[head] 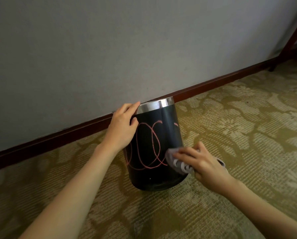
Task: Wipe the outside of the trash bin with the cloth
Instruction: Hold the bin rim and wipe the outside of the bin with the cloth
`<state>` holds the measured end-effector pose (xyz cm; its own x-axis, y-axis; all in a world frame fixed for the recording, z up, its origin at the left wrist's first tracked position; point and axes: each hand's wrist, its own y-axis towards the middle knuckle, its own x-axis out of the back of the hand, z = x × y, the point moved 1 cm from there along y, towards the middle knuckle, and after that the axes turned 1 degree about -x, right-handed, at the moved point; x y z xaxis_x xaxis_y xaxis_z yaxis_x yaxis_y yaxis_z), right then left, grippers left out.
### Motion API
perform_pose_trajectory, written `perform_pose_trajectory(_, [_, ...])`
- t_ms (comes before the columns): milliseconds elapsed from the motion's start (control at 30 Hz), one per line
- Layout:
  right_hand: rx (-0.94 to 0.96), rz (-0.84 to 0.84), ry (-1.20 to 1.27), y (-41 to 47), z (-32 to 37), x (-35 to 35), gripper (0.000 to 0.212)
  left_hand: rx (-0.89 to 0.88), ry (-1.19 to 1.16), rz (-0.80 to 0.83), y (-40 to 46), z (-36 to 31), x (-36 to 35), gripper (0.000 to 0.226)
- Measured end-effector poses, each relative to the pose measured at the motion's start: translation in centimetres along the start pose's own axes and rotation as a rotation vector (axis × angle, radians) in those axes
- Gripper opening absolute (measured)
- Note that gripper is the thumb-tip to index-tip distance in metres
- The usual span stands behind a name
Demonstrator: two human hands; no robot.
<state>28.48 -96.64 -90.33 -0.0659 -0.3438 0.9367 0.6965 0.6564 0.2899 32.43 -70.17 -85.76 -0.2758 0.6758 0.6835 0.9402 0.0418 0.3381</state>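
Two-handed, mid-frame: steadying bin (166, 121) with left hand (122, 128), fingers (130, 107) flat against its upper left side; pressing cloth (172, 157) onto its lower right with right hand (202, 163), fingers (184, 152) curled over it, beside pink scribbles (149, 145).

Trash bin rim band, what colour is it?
Shiny silver metal rim band tops the black cylindrical trash bin; head view.
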Motion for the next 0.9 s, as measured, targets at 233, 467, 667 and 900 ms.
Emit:
perform_pose_trajectory(233, [-0.169, -0.292, 0.023, 6.7, -0.1, 4.8, 0.063, -0.128, 0.116, -0.015, -1.0, -1.9, -1.8, 0.051])
perform_pose_trajectory(467, [-0.023, 0.022, -0.071, 2.5, 0.6, 1.6, 0.07, -0.045, 0.019, -0.049, -0.5, -1.1, -1.4, 0.05])
perform_pose_trajectory(667, [0.231, 0.226, -0.196, -2.7, 2.1, -1.3, 0.046, -0.005, -0.076, -0.003, -0.6, -0.5, -0.6, 0.048])
perform_pose_trajectory(900, [-0.071, -0.22, -0.112, 4.7, 0.3, 4.5, 0.058, -0.085, -0.048, 0.03, -0.2, -1.1, -0.7, 0.049])
